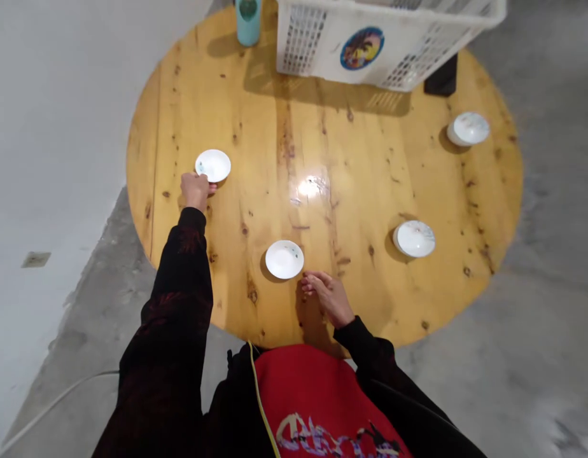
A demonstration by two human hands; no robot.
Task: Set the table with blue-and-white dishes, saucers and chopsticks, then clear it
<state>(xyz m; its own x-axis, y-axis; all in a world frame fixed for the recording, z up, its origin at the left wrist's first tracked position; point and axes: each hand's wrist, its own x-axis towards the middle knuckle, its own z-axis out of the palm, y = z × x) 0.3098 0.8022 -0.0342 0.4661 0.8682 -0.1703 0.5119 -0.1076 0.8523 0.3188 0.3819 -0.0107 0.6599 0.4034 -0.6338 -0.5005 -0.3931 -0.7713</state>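
Note:
At the left of the table, my left hand [197,189] has its fingers closed on the near rim of a small white dish [214,164] with a faint printed mark. A second white dish [284,259] rests near the table's front edge. Just to its right hovers my right hand [328,298], with loosely bent fingers and nothing visible in them; its fingertips come close to that dish's rim. Farther right sits a white bowl [415,239] with a patterned inside. Another patterned white bowl [468,129] stands toward the right rim of the table.
A white plastic basket [332,48] with perforated sides stands at the back of the oval wooden table [256,210]. Left of it is a light-blue cup or bottle [249,25]. A black phone [441,77] lies beside the basket. A white wall [60,127] runs along the left.

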